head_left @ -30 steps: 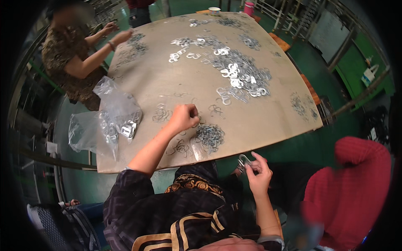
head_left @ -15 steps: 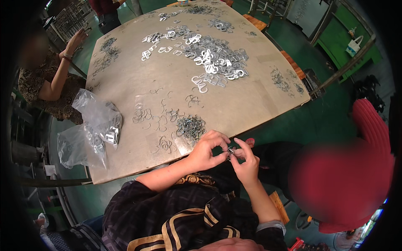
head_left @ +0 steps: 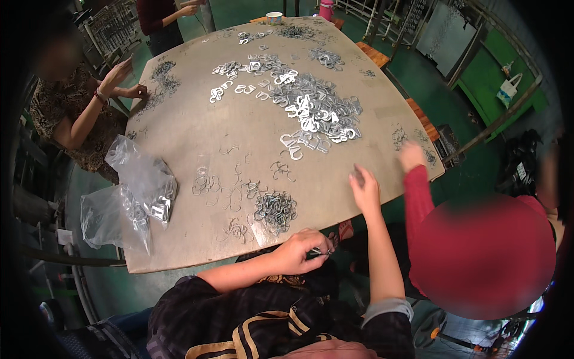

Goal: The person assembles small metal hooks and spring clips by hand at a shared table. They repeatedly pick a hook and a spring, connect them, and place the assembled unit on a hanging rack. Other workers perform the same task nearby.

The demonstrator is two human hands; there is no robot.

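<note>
Here, left hand (head_left: 303, 251) curls, grip clamped on a metal piece (head_left: 317, 253); right hand (head_left: 366, 190) extends, grip apart.

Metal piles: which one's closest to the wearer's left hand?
The dense grey wire pile just beyond that left hand; every other pile lies farther away.

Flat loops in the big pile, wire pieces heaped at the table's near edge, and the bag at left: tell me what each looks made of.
Flat loops: probably metal, smooth and silvery; some flash bright white.
Wire pieces: likely metal wire, duller grey; they are thin and curved, coating unclear.
Bag: apparently clear plastic film, glossy; it's crinkled and see-through.
</note>
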